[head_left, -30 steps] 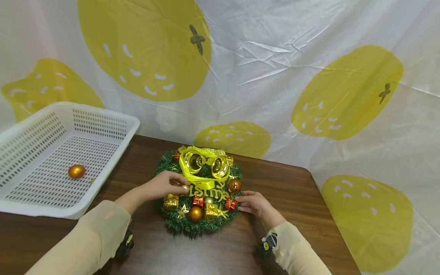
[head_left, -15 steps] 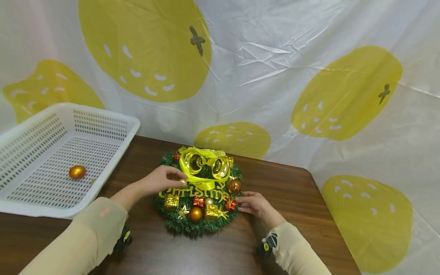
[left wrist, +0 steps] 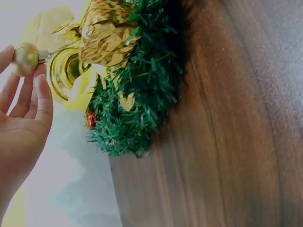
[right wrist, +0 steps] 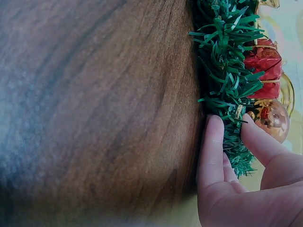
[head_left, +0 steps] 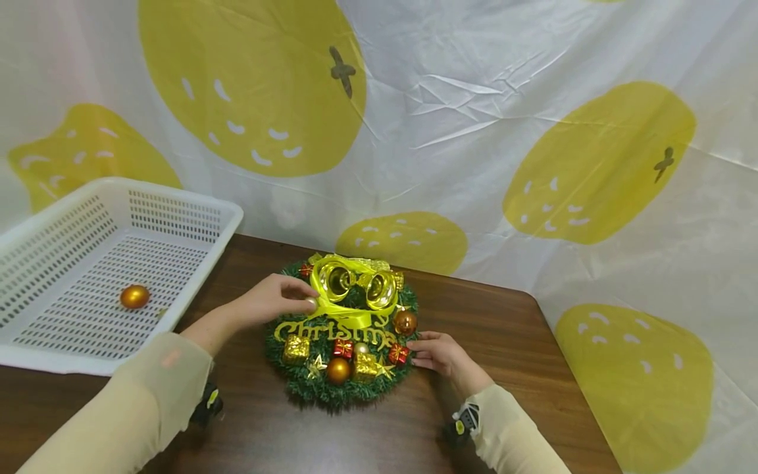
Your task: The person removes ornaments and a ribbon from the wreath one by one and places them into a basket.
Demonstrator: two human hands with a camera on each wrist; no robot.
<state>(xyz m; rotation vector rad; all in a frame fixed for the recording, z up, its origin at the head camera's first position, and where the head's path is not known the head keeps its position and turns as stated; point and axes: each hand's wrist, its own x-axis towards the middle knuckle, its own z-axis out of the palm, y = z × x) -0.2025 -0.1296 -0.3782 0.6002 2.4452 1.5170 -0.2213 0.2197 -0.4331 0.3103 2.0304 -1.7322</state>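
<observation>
Green tinsel needles ring the Christmas wreath (head_left: 341, 329), which lies flat on the dark wooden desk (head_left: 485, 355) near its middle. The left hand (head_left: 274, 301) hovers over the wreath's left side, its fingertips pinching a small pale-gold bauble (left wrist: 25, 58) by its sides; the left wrist view shows the bauble's little metal cap with a thin wire running from it toward the wreath, so the ball looks lifted off the greenery yet tied to it. That pinch at the tips suits so small and smooth a ball.

The right hand (head_left: 437, 352) rests at the wreath's right near edge, fingers (right wrist: 211, 146) laid straight against the needles and the desk, thumb pressing into the tinsel just beside a red gift box (right wrist: 263, 70) and an orange bauble (right wrist: 271, 119). It grips nothing; it seems to pin the wreath so it does not slide while the other hand pulls.

On the wreath sit two golden bells (head_left: 357, 283) with a yellow ribbon at the far side, a gold "Christmas" sign (head_left: 308, 327) across the centre, and small gold gift boxes and stars nearer. To the left, partly on the desk, stands a white perforated basket (head_left: 195, 227) holding one orange bauble (head_left: 134, 297). A white cloth printed with yellow fruit (head_left: 249, 79) hangs behind.
</observation>
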